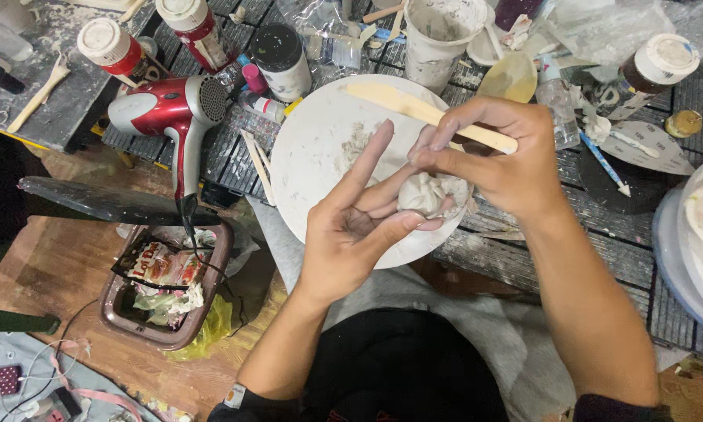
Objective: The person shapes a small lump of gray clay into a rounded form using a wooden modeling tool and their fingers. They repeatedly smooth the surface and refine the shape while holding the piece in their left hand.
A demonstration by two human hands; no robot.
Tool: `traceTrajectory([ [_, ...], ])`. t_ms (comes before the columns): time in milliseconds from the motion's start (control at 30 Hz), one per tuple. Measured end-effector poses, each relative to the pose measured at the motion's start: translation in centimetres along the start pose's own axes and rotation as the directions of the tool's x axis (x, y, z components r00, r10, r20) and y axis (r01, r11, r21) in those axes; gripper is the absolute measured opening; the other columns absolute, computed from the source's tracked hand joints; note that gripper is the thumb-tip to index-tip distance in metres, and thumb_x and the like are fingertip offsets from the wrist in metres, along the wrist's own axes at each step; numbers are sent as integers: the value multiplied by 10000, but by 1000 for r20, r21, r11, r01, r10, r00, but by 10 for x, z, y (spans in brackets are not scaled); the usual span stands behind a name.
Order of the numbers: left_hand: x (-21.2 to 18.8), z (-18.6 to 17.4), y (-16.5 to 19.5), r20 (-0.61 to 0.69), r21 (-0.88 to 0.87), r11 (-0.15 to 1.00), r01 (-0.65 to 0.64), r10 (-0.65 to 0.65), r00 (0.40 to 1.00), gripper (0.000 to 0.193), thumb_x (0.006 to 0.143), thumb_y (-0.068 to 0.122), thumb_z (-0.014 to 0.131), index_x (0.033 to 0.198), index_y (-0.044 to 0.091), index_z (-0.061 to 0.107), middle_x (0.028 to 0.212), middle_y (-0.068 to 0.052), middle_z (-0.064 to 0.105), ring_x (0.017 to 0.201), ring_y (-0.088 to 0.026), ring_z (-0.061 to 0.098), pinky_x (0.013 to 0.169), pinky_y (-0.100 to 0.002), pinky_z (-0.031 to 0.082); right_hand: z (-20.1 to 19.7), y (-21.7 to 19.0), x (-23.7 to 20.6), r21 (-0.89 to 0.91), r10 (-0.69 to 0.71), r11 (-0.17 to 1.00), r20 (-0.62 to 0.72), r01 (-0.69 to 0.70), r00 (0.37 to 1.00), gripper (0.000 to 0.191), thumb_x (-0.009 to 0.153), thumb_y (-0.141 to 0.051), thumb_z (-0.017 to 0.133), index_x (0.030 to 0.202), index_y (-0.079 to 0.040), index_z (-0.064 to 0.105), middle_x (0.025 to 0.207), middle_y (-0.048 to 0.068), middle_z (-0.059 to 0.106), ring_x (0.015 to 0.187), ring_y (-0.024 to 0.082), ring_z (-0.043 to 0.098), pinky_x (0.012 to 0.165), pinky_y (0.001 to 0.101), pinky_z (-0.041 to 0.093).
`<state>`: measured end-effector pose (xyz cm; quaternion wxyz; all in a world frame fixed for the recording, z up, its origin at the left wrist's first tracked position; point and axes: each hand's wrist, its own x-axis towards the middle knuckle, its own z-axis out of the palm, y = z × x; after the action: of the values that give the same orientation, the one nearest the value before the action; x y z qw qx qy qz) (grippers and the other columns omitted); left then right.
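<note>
My left hand (pixel 351 234) pinches a lump of white clay (pixel 423 194) between thumb and middle fingers, index finger stretched up. My right hand (pixel 500 156) grips a long flat wooden stick (pixel 402 101) and touches its fingertips to the top of the clay lump. Both hands hover over a round white plate (pixel 312 148) smeared with clay bits.
A red hair dryer (pixel 168 109) lies left of the plate. Jars with white lids (pixel 109 47), a black-lidded jar (pixel 281 59) and a white cup (pixel 437 35) crowd the back. A brown bin (pixel 125 312) with wrappers sits lower left. Stacked plates (pixel 699 242) stand at the right edge.
</note>
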<state>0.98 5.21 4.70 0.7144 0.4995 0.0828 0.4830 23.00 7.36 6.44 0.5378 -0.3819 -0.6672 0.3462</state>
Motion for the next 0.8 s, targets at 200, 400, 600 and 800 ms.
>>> traceTrajectory([
  [200, 0, 0, 0, -6, -45, 999, 27, -27, 1000, 794, 1047, -141, 546, 1688, 19, 106, 1585, -325, 458, 1314, -363, 634, 1116, -508, 597, 11, 2, -7, -95, -62, 994, -114, 51, 992, 161, 932, 101, 827, 1019, 43, 704, 950, 128, 750, 875, 137, 733, 816, 244, 610],
  [400, -6, -9, 0, 47, -136, 990, 41, -35, 998, 700, 1035, -89, 617, 1641, -28, 271, 1535, -337, 514, 1276, -418, 649, 1091, -526, 589, 1, 4, -16, -164, -228, 969, -308, 184, 924, 85, 1073, 41, 655, 1146, 77, 681, 962, 123, 736, 812, 151, 734, 757, 267, 617],
  [600, -15, -18, -1, 94, -255, 967, 5, 20, 995, 476, 1052, 11, 698, 1470, -108, 504, 1436, -349, 566, 1238, -436, 666, 1069, -542, 589, -9, -21, -103, -125, -323, 944, -536, 306, 780, 258, 1142, -171, 584, 1231, 67, 629, 864, 175, 648, 569, 198, 581, 558, 354, 535],
  [800, -19, -19, 1, 104, -221, 975, -17, 41, 994, 475, 1052, -23, 699, 1491, -78, 526, 1455, -335, 559, 1262, -444, 654, 1100, -556, 573, 8, -31, -161, -70, -394, 919, -228, 388, 891, 267, 1071, -199, 559, 1220, 8, 637, 808, 157, 733, 662, 225, 752, 617, 378, 625],
])
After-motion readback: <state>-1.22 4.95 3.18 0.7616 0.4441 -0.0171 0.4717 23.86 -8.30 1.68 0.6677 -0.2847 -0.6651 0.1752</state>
